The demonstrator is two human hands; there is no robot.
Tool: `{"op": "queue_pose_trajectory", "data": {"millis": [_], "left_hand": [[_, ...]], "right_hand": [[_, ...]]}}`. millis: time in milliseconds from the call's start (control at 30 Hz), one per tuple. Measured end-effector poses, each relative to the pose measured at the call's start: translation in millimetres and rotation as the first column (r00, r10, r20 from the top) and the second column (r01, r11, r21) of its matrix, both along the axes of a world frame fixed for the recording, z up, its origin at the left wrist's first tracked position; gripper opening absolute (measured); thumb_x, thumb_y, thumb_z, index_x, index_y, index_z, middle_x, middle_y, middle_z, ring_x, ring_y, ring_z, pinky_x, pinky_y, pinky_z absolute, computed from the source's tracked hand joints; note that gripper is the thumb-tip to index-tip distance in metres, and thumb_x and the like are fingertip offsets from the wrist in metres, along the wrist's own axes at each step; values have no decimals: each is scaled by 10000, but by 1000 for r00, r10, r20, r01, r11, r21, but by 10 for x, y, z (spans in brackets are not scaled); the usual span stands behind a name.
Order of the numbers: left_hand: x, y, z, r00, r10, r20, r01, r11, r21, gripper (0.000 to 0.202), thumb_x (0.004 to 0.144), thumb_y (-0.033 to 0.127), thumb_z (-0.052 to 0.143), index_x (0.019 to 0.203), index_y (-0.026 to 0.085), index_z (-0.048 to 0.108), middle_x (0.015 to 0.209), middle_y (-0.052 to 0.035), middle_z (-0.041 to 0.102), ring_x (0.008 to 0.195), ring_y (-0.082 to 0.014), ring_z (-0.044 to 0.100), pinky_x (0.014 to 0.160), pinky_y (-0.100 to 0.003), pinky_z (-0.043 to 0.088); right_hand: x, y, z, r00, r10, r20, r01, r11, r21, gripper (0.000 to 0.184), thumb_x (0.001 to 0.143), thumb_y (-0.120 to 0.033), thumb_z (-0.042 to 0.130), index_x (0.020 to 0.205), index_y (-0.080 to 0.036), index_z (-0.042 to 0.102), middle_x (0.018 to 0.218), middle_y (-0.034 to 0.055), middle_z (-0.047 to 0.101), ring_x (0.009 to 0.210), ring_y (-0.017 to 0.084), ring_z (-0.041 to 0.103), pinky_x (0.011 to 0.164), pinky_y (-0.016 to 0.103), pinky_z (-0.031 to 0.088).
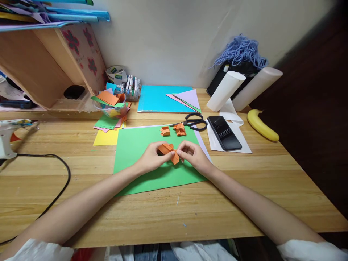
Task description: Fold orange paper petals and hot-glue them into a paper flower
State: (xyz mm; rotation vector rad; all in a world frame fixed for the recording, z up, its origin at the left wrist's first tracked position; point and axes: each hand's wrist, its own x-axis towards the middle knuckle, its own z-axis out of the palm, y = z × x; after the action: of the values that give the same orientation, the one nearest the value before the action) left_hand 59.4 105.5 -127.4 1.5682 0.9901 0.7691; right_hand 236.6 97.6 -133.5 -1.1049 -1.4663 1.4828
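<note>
Fingers [166,157] of left hand [151,158] and right hand [196,157] pinch folded orange paper [175,159]; squeezing hard could crush creases, loose pinch might drop it onto green sheet [130,145] beneath.

The left forearm [98,197] and right forearm [247,203], both bare, slant inward from the lower corners. The left hand [152,158] pinches with its left thumb [165,158] stretched inward; the right hand [196,157] (just beside it) pinches too, its fingers bent, its right wrist [211,170] low.
</note>
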Motion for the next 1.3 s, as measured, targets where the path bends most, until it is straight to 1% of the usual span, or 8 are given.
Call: {"op": "queue_pose_trajectory", "data": {"millis": [167,400,633,833,967,1100,1233,1300], "left_hand": [[2,-1,35,1000,-6,-23,7,1000,27,284,757,389,571,661,129,510,581,30,426,528,-72,370,487,-199,296],[2,-1,24,998,-21,-55,22,999,25,281,758,396,563,681,126,548,570,31,440,523,-78,385,479,-196,302],[-18,41,4,995,83,-47,-80,994,69,261,765,392,553,767,133,588,715,-13,573,640,-118,493,582,-222,384],[-18,33,-30,998,56,-11,-55,997,56,259,780,383,549,789,127,594,731,-24,584,659,-121,501,593,-228,388],[3,7,-30,1000,26,7,-27,998,53,257,781,384,551,771,129,588,725,-18,581,663,-117,499,598,-225,385],[15,16,-13,1000,12,7,-12,1000,9,253,765,375,570,728,125,563,681,2,542,618,-97,466,565,-211,359],[-9,58,49,998,-53,13,54,992,-116,259,714,375,623,724,122,569,633,21,518,581,-87,448,541,-202,344],[-34,87,94,997,-72,35,77,982,-170,270,723,387,610,735,119,593,656,9,544,619,-97,477,582,-209,372]], "right_hand": [[-24,-29,27,999,18,-37,-19,1000,-15,268,748,-425,613,714,-185,499,627,-21,501,543,99,493,525,246,441],[-46,-45,35,999,-45,0,45,999,-5,267,736,-416,622,698,-190,486,650,-18,492,584,109,502,544,250,458],[-9,-20,-22,996,-63,60,59,996,63,211,759,-357,598,703,-192,480,680,-14,482,621,117,481,562,252,431],[-18,-41,-42,995,-86,49,82,993,85,177,772,-346,591,825,-194,517,805,21,522,754,143,508,616,257,432],[-36,-58,-7,995,-90,53,86,993,77,203,767,-372,600,747,-190,512,738,7,514,698,134,504,597,253,424],[-36,-43,8,993,-104,54,100,992,73,229,750,-395,613,732,-187,519,734,13,533,705,140,515,599,251,423],[-14,-17,-2,994,-93,52,90,994,68,226,738,-380,622,728,-172,536,729,16,551,702,137,523,620,252,421],[2,-5,-6,996,-77,47,74,995,65,213,738,-364,623,733,-166,546,727,15,556,692,132,521,629,252,418]]}}
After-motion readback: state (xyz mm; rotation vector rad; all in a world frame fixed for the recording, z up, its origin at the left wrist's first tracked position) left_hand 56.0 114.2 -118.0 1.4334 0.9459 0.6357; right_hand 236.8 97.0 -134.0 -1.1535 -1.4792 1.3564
